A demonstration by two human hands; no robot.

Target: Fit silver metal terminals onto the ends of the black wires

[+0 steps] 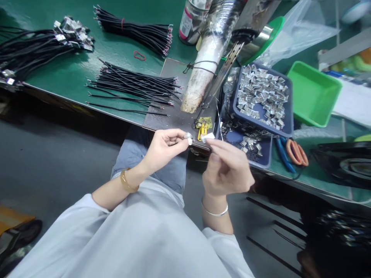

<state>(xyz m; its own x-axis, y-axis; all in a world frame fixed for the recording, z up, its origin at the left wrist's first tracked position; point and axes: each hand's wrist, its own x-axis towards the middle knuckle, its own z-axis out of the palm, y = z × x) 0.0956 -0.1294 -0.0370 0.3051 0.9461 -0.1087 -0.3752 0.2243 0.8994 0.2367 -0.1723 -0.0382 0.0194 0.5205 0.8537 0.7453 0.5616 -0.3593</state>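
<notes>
My left hand is pinched on a small metal clip held just in front of the bench edge. My right hand is closed with its fingertips gripping another small white-and-metal piece, a short gap from the left one. Both hands hover over my lap, below a dark metal plate on the green bench. A blue tray heaped with similar metal clips sits just beyond my right hand.
Bundles of black wires lie on the green bench to the left, with more behind them. A wrapped pipe leans over the plate. A green tray, blue pliers, orange scissors and a yellow tool are nearby.
</notes>
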